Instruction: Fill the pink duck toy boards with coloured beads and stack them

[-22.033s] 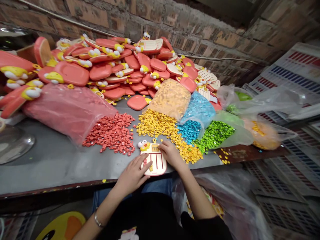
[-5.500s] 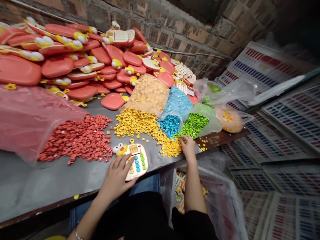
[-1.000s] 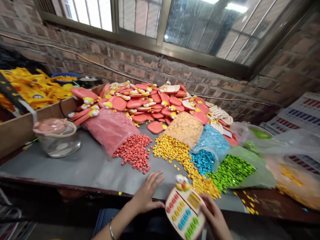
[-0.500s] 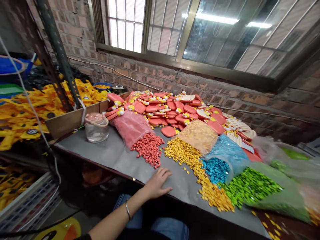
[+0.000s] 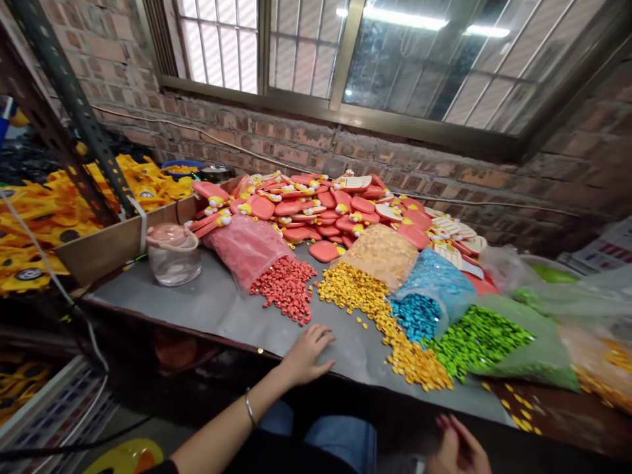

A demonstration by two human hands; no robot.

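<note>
My left hand (image 5: 307,355), with a silver bangle on its wrist, lies palm down on the grey table covering (image 5: 222,309) near the front edge. Its fingers are stretched out and hold nothing. Just beyond the fingertips is a heap of small red pieces (image 5: 286,289), spilling from a clear bag (image 5: 249,247). Low in the view, off the table's front edge, my right hand (image 5: 457,444) has its fingertips drawn together. Anything between them is too small or blurred to make out. Nearest to it on the table are small yellow pieces (image 5: 419,365) and green pieces (image 5: 484,339).
Blue pieces (image 5: 417,316) spill from another bag. Behind lies a pile of flat red paddle-like items (image 5: 323,204) with yellow and white parts. A clear jar (image 5: 174,263) with a pink lid stands left, beside a cardboard wall (image 5: 106,253) and yellow plastic parts (image 5: 29,247).
My right hand has come into view at the lower right. The left hand stays on the table in about the same pose. The view has shifted a little to the right.
</note>
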